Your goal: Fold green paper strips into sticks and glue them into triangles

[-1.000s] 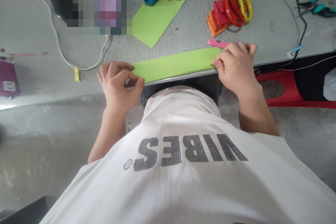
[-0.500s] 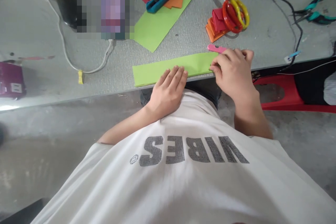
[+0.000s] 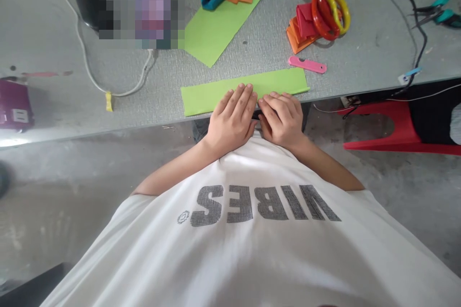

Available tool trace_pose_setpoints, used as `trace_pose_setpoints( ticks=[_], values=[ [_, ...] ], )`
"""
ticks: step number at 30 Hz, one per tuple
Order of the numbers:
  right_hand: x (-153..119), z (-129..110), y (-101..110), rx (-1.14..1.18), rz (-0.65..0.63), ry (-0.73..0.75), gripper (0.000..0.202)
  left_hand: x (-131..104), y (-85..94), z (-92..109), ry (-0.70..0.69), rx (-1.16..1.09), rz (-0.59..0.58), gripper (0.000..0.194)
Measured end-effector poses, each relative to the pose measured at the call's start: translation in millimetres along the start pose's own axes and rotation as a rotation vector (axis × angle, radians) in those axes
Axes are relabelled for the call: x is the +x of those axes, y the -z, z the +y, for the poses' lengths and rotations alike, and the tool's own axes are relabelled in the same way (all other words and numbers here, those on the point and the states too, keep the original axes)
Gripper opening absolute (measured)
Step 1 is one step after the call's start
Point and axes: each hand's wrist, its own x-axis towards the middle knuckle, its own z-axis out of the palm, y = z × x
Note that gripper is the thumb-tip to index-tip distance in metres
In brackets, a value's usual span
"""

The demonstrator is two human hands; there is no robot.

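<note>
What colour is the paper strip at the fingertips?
The paper strip is light green; the head view shows it.

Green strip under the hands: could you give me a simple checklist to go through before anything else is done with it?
1. Left hand laid on the green strip: ok, fingers lie across its near edge.
2. Right hand at the strip: ok, fingertips at the near edge, right beside the left hand.
3. Both ends of the strip on the table: ok.
4. Near edge flat all along: cannot tell, the hands cover its middle.
5. Pink tool well clear of the strip: not ok, it lies right by the far right corner.
6. Scissors away from the hands: ok.
</note>
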Motion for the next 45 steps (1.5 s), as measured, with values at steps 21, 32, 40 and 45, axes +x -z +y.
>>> trace_pose_setpoints(
  ticks=[21, 32, 40, 45],
  values=[
    [-2, 32, 0, -0.055, 0.266, -0.030, 0.038, -44, 1.8, -54, 0.005, -0.016, 0.287, 0.035],
    [10, 41, 25, 0.028, 0.086, -0.079, 0.040, -36, 8.2, -39, 0.148, 0.150, 0.462, 0.033],
    [36, 45, 58, 0.182, -0.202, -0.204, 0.032, -33, 43.7, -47, 0.207, -0.034, 0.318, 0.032],
    [52, 47, 65, 0.249, -0.255, -0.259, 0.026, -22, 69.1, -44, 0.365, -0.163, 0.194, 0.018]
  ],
)
